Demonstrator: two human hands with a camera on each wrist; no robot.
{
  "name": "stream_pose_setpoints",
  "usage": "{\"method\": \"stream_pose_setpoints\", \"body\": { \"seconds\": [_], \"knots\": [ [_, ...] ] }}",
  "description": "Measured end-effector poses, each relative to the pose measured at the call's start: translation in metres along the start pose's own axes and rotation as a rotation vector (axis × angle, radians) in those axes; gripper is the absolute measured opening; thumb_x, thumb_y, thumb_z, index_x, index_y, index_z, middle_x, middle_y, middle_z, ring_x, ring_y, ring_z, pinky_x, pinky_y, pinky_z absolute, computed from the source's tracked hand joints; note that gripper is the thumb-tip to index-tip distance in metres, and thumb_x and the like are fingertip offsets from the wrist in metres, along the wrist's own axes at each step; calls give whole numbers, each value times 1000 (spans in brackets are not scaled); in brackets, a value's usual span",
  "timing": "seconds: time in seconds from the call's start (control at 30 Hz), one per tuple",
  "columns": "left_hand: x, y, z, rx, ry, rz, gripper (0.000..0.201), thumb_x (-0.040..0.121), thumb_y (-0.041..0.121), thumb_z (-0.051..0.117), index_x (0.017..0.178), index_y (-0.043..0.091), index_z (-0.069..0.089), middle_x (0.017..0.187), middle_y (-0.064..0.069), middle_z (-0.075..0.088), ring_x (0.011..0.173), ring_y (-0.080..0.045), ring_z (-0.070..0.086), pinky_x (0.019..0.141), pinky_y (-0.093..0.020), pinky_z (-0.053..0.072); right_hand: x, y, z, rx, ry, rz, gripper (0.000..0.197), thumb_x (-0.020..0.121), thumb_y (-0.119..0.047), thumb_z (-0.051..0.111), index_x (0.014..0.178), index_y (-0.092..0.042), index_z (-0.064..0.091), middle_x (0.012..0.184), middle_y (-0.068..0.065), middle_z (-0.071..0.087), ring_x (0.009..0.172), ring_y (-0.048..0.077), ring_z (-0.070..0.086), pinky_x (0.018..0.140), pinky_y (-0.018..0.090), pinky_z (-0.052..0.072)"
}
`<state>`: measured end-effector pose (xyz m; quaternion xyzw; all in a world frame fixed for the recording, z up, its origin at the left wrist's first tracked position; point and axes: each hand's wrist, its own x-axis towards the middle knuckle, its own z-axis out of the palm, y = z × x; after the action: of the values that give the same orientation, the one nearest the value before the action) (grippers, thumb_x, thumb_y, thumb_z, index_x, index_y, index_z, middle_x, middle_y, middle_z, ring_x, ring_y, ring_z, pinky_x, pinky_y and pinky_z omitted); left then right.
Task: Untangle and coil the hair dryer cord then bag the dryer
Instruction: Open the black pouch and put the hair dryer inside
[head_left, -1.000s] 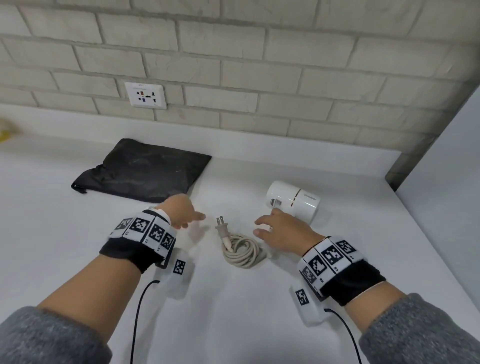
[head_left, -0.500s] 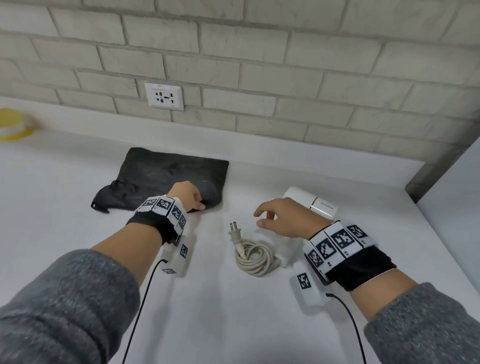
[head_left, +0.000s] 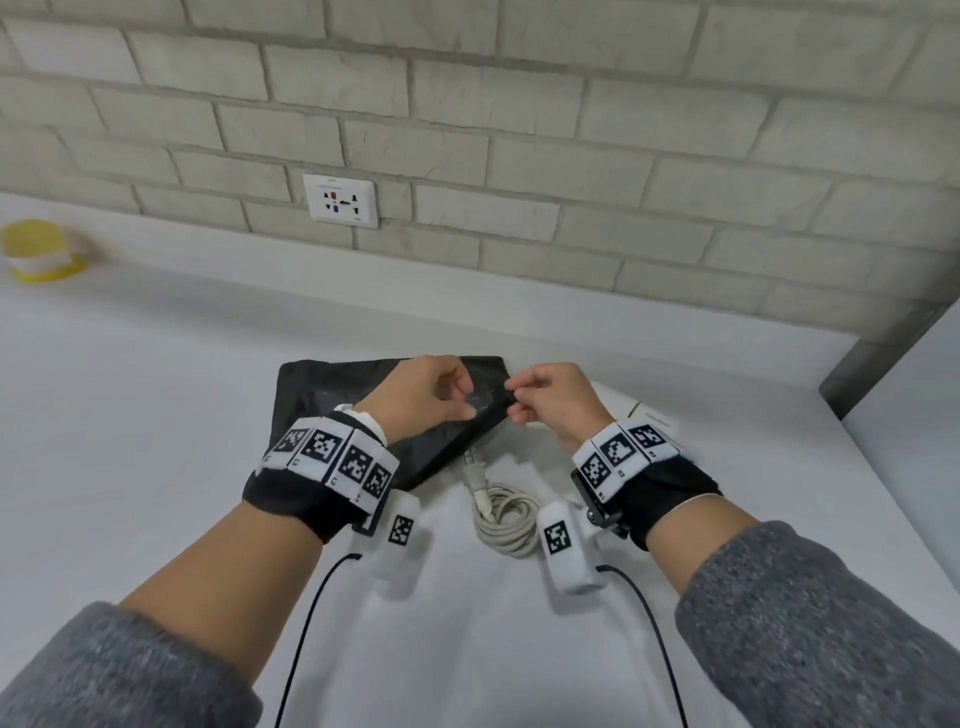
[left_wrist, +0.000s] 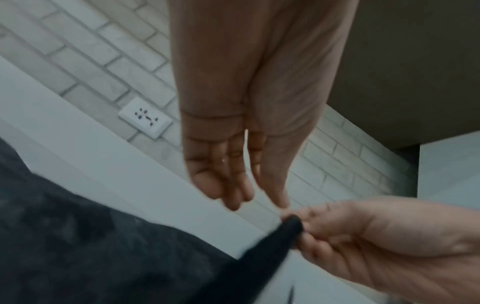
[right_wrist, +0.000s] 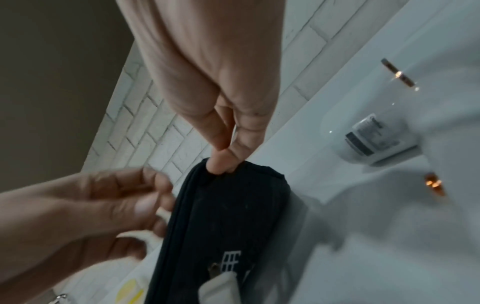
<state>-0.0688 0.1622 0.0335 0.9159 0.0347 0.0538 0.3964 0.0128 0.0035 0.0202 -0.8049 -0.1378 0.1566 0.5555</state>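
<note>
While the right hand (head_left: 550, 410) pinches a corner of the black bag (head_left: 332, 395), lifting it off the tabletop (head_left: 156, 441), the left hand (head_left: 421, 397) hangs just beside that corner with loose fingers, grasping nothing. The coiled cord (head_left: 506, 519) lies below the bag, and the dryer (head_left: 636, 410) sits behind the right wrist

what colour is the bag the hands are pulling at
Black; the bag shows best in the head view, its corner pinched by the right hand.
</note>
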Motion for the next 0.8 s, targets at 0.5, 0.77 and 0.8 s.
{"method": "stream_pose_setpoints", "body": {
  "seconds": [0.5,0.77,0.8],
  "knots": [
    [-77,-76,-38,803,-524,-527,40,73,20,71,112,10,64,108,-10,65,97,-28,63,80,-31,53,-15,-19,36,-696,40,-374,23,85,-9,55,107,-12,59,110,8,46,106,26,44,90,36,41],
    [-78,-85,-23,202,-424,-501,19,75,-2,65,74,16,58,70,1,61,60,-12,58,57,-16,50,-63,-13,106,-907,-729,-410,26,79,-16,65,105,-10,67,98,5,63,87,16,56,76,25,44],
    [-81,-85,-24,134,-426,-493,22,76,-7,63,75,15,57,72,1,60,64,-12,61,57,-15,51,-67,-8,113,-951,-747,-410,29,78,-19,66,105,-10,66,99,7,61,90,20,56,76,28,45]
  ]
}}
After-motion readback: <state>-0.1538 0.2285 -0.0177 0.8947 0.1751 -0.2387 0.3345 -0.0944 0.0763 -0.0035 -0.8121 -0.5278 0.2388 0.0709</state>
